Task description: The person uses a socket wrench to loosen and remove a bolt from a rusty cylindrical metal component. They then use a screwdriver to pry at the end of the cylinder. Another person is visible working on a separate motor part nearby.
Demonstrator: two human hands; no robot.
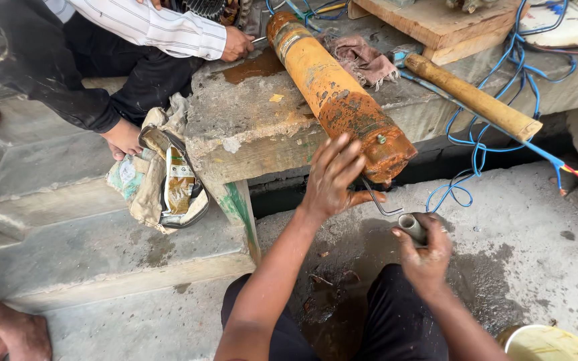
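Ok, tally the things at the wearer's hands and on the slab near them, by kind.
Rusty orange cylinder: 1, under the left hand
Bent metal key: 1
Short grey tube: 1, in the right hand
Wooden handle: 1
Rag: 1
Total: 5

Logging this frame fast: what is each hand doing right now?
Left hand: open, fingers spread on the rusty orange cylinder, thumb by a bent metal key.
Right hand: closed around a small grey tube.
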